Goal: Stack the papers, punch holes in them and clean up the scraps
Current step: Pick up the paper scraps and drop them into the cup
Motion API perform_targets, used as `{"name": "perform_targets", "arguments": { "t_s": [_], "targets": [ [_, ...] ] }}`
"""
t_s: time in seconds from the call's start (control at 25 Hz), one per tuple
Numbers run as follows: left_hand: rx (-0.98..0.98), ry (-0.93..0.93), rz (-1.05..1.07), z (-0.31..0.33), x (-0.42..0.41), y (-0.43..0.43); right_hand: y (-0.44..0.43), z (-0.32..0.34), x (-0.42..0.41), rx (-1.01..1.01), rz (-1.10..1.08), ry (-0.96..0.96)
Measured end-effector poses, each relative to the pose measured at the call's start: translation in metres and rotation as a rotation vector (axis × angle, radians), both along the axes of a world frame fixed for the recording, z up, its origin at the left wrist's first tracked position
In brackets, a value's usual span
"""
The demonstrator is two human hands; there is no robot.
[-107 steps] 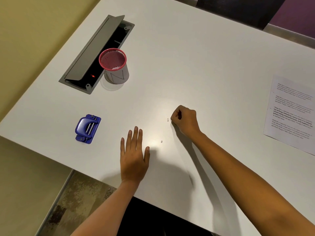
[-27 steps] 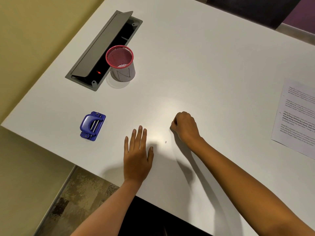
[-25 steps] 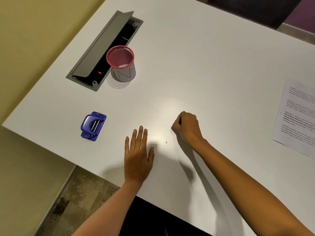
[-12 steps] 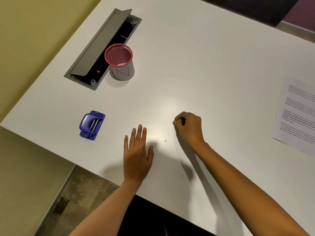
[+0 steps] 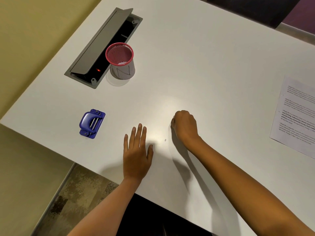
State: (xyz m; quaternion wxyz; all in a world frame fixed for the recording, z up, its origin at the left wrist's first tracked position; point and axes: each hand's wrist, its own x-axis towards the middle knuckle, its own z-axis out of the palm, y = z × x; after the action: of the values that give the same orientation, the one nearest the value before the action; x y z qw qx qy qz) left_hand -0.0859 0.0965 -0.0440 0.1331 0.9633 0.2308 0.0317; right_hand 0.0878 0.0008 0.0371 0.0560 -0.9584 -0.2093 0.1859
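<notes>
Left hand (image 5: 137,155) flat on the table (image 5: 196,65), fingers (image 5: 139,133) straight, close together. Right hand (image 5: 185,127) curled, knuckles up; any pinch hidden. One paper scrap (image 5: 165,140) lies between both hands' fingers, hole punch (image 5: 92,123) left of them, papers (image 5: 298,113) far right.

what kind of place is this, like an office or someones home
Probably an office or meeting room: a wide white table with a flip-up cable hatch set in it, a blue hole punch, and printed papers.
</notes>
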Motion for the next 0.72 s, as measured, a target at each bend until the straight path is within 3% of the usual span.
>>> {"name": "perform_targets", "arguments": {
  "t_s": [0.24,0.4,0.56,0.72],
  "targets": [
    [-0.01,-0.023,-0.002,0.002,0.0,0.0,-0.005,-0.005,0.004,0.154,-0.125,0.164],
    [-0.007,-0.04,-0.006,0.002,0.0,0.0,-0.025,-0.003,0.005,0.53,-0.453,0.315],
    [-0.008,-0.042,-0.008,0.002,-0.001,-0.001,-0.043,-0.003,-0.013,0.682,-0.621,0.396],
    [-0.012,-0.043,-0.006,0.001,0.0,0.0,-0.047,-0.01,-0.039,0.633,-0.528,0.321]
  ]
}}
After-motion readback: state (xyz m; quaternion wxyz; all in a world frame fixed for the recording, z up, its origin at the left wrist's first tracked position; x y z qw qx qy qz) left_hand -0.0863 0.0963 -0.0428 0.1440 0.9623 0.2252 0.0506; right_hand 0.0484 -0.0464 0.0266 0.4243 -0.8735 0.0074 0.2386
